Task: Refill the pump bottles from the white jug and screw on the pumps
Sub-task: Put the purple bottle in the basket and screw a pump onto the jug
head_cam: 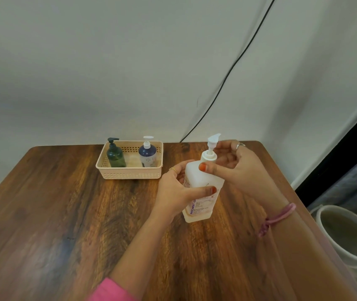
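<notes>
Gripping the white bottle (202, 187), the left hand (177, 192) steadies it; the right hand (236, 166) pinches the pump (211, 148) collar, probably screwing; next, tighten it.

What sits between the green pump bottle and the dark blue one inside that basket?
Nothing: in the head view, only bare basket floor separates the green pump bottle from the dark blue pump bottle in the beige plastic basket.

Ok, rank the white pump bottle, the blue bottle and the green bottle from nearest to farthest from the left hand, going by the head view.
1. White pump bottle: gripped by the left hand.
2. Blue bottle: right side of the basket.
3. Green bottle: basket's left side.
</notes>
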Demonstrator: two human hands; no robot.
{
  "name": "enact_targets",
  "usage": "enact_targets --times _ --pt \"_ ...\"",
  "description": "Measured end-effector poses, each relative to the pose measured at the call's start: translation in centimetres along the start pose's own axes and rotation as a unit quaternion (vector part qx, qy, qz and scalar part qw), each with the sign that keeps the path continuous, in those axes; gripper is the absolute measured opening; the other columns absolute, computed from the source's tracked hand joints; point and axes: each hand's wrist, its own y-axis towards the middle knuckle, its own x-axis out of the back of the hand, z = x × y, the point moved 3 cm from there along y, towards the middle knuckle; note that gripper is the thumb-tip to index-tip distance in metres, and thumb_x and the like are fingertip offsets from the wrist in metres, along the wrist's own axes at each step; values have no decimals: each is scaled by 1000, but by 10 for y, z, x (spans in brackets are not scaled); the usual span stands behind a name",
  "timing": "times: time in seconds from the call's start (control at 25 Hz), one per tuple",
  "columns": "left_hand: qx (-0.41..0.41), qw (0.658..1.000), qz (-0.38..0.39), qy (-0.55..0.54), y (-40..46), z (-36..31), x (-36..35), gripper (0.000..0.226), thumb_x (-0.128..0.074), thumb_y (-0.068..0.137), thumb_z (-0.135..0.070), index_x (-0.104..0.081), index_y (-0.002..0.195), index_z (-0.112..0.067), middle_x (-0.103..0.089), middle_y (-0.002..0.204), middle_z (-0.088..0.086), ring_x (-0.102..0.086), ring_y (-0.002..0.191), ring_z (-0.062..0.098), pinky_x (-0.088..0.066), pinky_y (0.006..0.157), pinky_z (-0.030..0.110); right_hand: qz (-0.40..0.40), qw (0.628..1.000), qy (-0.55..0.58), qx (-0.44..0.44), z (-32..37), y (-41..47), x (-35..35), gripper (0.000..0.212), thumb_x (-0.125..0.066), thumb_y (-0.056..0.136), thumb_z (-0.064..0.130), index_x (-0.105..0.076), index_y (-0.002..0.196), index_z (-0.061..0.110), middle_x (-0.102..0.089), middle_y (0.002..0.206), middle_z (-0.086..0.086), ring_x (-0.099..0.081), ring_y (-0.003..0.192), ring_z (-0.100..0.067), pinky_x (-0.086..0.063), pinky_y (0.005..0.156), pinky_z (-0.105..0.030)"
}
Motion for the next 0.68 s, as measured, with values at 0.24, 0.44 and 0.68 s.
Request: enact_targets --times 0.24,0.44,0.68 --pt "-1 1000 13 6 2 -1 -2 77 -95 51 -28 -61 120 -33 -67 113 -8 -64 106 10 -58 89 38 38 997 -14 61 8 2 11 32 -75 79 27 -67 110 27 -71 98 10 -67 91 -12 -57 82 -34" --pt "-1 1000 17 9 4 -2 -2 80 -95 51 -31 -59 122 -33 -66 116 -8 -62 110 13 -57 92 42 57 997 -2 61 6 8 19 35 -74 81 21 -67 115 21 -70 108 8 -66 99 -6 -55 90 -36" --pt "0 1000 12 -2 6 -5 0 71 -96 49 -28 -60 108 -43 -67 112 -10 -63 108 10 -57 90 41 52 997 -12 59 8 5 14 32 -77 78 22 -70 110 19 -72 101 8 -67 95 -6 -56 87 -36"
